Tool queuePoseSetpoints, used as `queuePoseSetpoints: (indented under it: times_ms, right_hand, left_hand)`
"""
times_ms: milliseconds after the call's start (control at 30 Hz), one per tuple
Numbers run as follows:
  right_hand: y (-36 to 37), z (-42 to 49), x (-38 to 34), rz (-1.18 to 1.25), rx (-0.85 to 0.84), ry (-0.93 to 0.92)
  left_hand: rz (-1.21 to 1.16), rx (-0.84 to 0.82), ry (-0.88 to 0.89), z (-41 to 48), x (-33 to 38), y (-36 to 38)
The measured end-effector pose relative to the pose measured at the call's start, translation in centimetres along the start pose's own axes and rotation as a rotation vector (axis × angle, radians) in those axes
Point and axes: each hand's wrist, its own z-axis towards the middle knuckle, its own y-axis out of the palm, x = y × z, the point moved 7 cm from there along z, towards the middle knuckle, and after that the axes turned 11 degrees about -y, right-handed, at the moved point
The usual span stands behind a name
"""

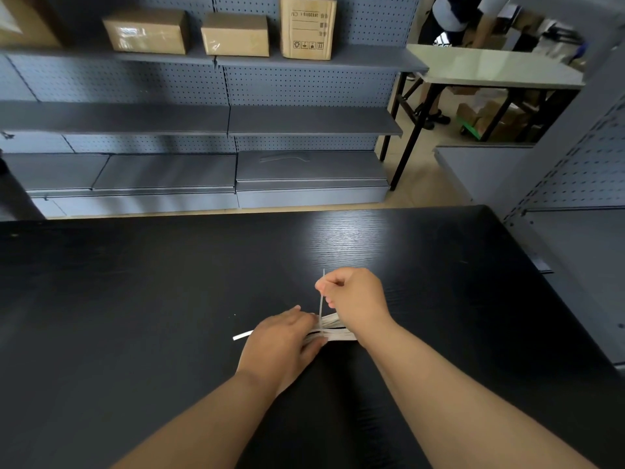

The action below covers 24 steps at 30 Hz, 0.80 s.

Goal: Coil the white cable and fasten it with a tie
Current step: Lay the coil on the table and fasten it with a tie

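L hand [280,343] grips white cable [338,334] coil, R hand [355,299] pinches tie [320,301] upright; box [307,27] print unreadable.

The table [169,299] before me is black wood with fine grain and a soft sheen. The cable [333,324] looks like smooth white plastic, the tie [321,299] thin pale plastic. The shelves [304,120] are matt grey metal, the boxes [235,35] brown cardboard, one glossy with tape [142,32].

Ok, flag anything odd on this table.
Only a white end pokes out past the left hand, outside the coiled white cable; the tie stands upright, pinched by the right hand. Nothing damaged.
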Motion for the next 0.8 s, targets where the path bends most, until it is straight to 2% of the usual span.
queuePoseSetpoints:
  times_ms: [167,400,500,600,700,800]
  right_hand:
    - [-0.9,0.2,-1.0,0.058,0.043,-0.003]
    - [-1.6,0.2,-1.0,-0.008,-0.019,-0.077]
    - [-2.4,0.3,-0.2,-0.096,-0.115,-0.084]
    - [-2.5,-0.3,1.4,-0.365,-0.311,-0.114]
    - [-1.7,-1.5,3.4,-0.584,-0.496,-0.099]
    - [-0.8,-2.4,4.0,-0.616,-0.530,-0.092]
  left_hand:
    - [-0.040,0.008,0.042,0.1,0.6,-0.9]
    - [-0.021,-0.014,0.036,0.0,0.2,-0.4]
    - [-0.033,-0.110,0.009,0.0,-0.2,-0.1]
    - [0.000,-0.204,0.032,-0.3,-0.6,0.2]
    - [0.046,-0.204,0.026,-0.4,-1.4,-0.4]
    - [0.060,-0.178,0.004,-0.6,-2.2,-1.1]
